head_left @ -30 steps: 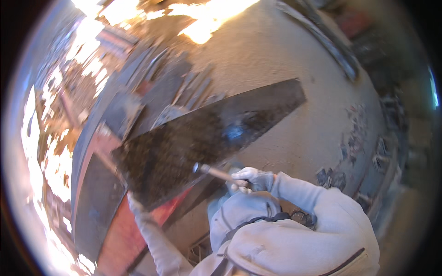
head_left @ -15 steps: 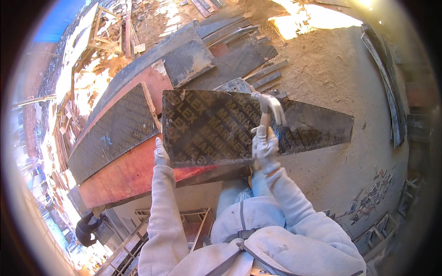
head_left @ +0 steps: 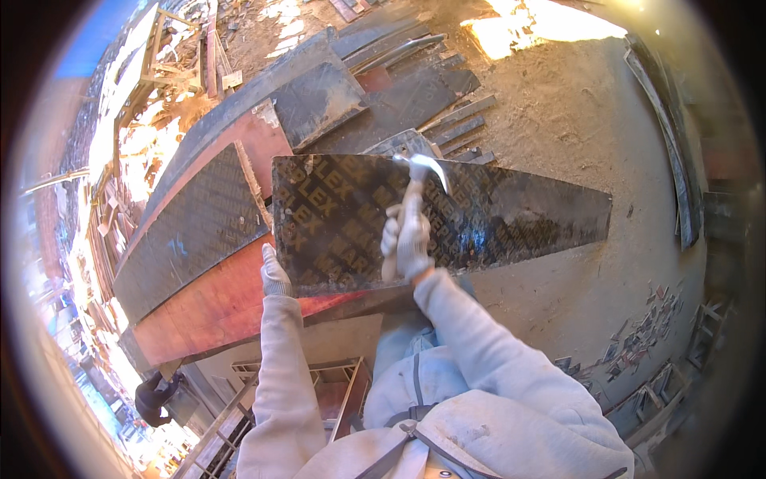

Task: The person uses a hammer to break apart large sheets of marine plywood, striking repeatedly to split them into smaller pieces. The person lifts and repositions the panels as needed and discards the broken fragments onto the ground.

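Note:
A long dark plywood board (head_left: 511, 211) with repeated yellowish lettering stretches across in front of me, looking narrower toward the right. At its lower left corner, my gloved left hand (head_left: 276, 274) grips the edge; part of its fingers is hidden behind the board. A claw hammer (head_left: 414, 190) with a wooden handle is in my right hand (head_left: 411, 243), also gloved, its fingers closed around the handle. The hammer's bright metal head is raised near the board's far edge, over the board's middle. Whether the head touches the board, I cannot tell.
Another dark board (head_left: 191, 223) lies on a red panel (head_left: 207, 303) to the left. Beyond are stacked dark sheets (head_left: 319, 100) and narrow strips. Long bent boards (head_left: 666, 136) stand at the far right, scattered scraps (head_left: 642, 335) lower right. A person (head_left: 153, 397) is at the lower left.
My right hand has moved left with the hammer, and the hammer head has shifted left along the board's far edge. My left hand keeps its place at the board's corner.

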`<state>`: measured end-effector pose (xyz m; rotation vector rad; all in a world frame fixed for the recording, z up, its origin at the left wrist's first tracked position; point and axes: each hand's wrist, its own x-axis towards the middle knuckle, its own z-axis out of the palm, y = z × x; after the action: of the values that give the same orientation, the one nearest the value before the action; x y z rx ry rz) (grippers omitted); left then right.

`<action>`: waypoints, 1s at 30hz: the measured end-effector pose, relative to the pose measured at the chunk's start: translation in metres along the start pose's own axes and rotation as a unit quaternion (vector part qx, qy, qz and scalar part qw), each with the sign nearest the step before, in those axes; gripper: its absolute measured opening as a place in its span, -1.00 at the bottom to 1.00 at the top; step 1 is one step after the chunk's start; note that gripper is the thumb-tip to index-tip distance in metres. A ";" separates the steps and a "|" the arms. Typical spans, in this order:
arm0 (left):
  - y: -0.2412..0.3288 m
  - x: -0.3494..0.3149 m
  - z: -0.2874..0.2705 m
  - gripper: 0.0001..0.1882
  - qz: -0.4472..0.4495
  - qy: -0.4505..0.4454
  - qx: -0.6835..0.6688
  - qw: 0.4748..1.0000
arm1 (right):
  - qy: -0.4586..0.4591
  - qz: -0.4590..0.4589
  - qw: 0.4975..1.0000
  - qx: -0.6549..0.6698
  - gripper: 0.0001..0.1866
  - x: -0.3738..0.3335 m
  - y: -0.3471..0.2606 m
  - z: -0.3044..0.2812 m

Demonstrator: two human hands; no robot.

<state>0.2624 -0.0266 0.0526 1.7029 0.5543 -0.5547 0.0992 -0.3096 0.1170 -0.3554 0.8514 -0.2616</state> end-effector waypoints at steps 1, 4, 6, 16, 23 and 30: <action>0.001 -0.004 0.002 -0.23 0.008 0.020 0.014 1.000 | 0.000 -0.008 1.000 0.013 -0.37 0.003 -0.003 0.002; 0.006 -0.012 0.010 -0.23 0.041 0.060 0.080 0.994 | 0.097 -0.067 0.993 -0.024 -0.36 0.011 -0.006 0.002; 0.008 -0.015 0.016 -0.23 0.017 0.065 0.072 0.995 | 0.066 -0.085 0.993 0.045 -0.38 0.015 -0.004 0.000; 0.009 -0.026 0.026 -0.28 -0.030 -0.013 -0.008 0.999 | 0.074 -0.080 0.957 -0.270 -0.49 0.015 -0.026 -0.007; 0.004 -0.031 0.038 -0.11 -0.052 0.134 0.217 0.965 | 0.063 -0.032 0.961 -0.269 -0.49 0.026 -0.072 -0.015; -0.014 -0.050 0.045 -0.04 0.014 0.091 0.204 0.975 | 0.105 -0.031 0.968 -0.226 -0.45 0.021 -0.087 -0.017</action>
<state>0.2123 -0.0713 0.0652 2.1656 0.5728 -0.5191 0.0922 -0.3994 0.1274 -0.7911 1.1112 -0.1622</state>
